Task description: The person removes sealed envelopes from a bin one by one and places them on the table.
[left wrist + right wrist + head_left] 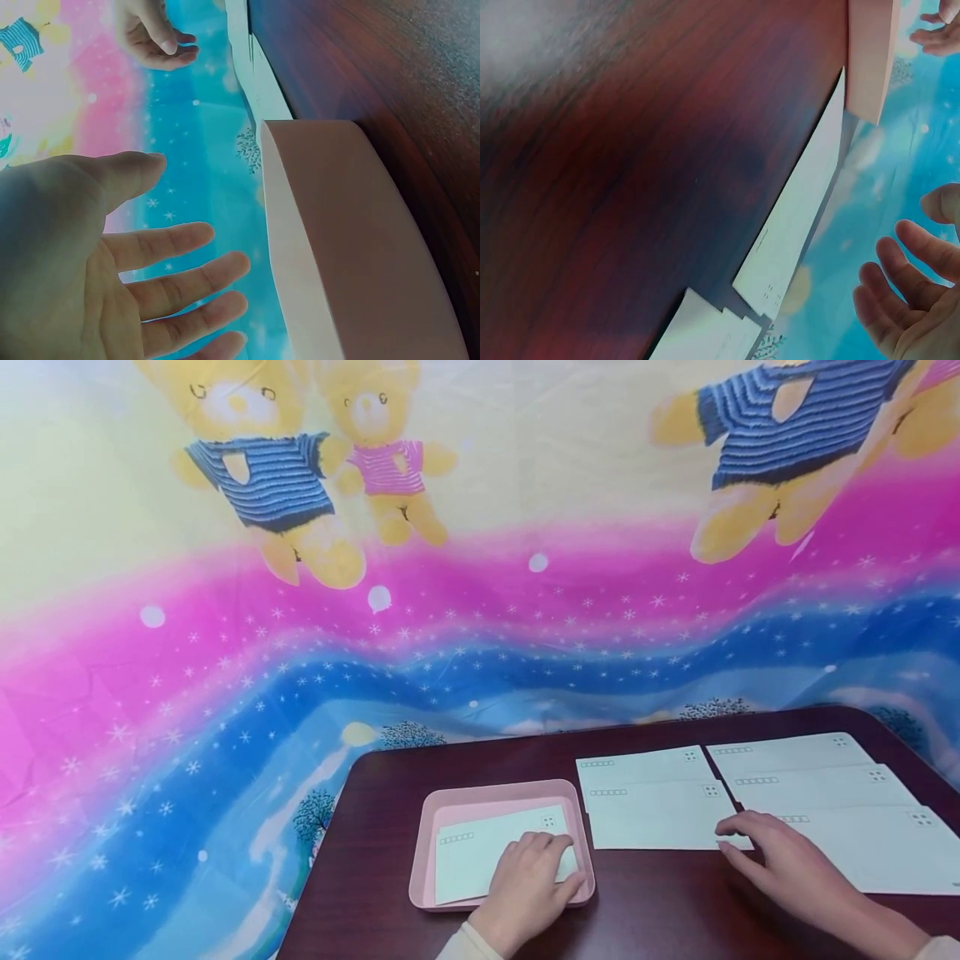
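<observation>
— How are the hands held?
— The left hand (525,881) is held above the tray, its fingers spread and relaxed, with nothing gripped. The right hand (795,856) is poised near the front corner of the laid-out paper, fingers loosely bent, thumb set apart; nothing is seen in its grasp, though whether paper is touched cannot be told.

— And the paper under the left hand?
— A white envelope (468,864) is seen flat inside the tray, partly covered from view by the hand. It is judged light, thin and flexible, easily creased and apt to slide; it is best pinched by a side edge, between thumb and fingers.

— The container?
— By the shallow pink tray (426,827), envelopes alone are seen to be held; how many are stacked cannot be told.

— Farther off?
— Across the dark table (645,902), two overlapped envelopes (652,827) are laid in one column and three (892,852) in another, backed by a bear-printed cloth (525,602).
</observation>
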The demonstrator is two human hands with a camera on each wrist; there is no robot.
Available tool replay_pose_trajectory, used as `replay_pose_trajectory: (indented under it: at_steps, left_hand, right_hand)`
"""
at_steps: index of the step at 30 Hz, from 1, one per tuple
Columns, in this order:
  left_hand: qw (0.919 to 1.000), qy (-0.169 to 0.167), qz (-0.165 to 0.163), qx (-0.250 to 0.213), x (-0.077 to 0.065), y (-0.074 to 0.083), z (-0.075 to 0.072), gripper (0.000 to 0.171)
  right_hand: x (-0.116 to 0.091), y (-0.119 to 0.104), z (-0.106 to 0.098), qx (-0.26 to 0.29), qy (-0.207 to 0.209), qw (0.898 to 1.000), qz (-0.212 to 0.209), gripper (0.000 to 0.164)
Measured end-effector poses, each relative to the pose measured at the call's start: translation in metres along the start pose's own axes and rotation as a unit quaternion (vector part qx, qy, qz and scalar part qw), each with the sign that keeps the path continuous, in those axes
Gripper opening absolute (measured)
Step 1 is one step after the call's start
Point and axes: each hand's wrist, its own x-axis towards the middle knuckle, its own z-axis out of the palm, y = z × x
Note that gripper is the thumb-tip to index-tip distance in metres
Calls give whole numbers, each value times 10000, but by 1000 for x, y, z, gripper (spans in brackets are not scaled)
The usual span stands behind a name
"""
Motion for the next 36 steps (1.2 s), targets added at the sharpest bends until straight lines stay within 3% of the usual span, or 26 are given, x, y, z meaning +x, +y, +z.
replay_pose_trajectory:
  at_steps: [9, 18, 28, 36]
  left_hand:
    - [9999, -70, -132, -56, -1, -5, -1, 39]
    - [9998, -34, -186, -80, -3, -10, -3, 38]
    - [9994, -80, -309, -130, -7, -13, -3, 38]
    - [9990, -70, -405, -191, -14, -19, -3, 38]
  right_hand:
    - [1, -13, 7, 59, -25, 10000, -58, 13]
    - [2, -26, 16, 52, 160, 9992, -372, 15]
    - [3, -34, 26, 108, 619, 9952, -755, 22]
    - [6, -43, 26, 269, 268, 9986, -376, 15]
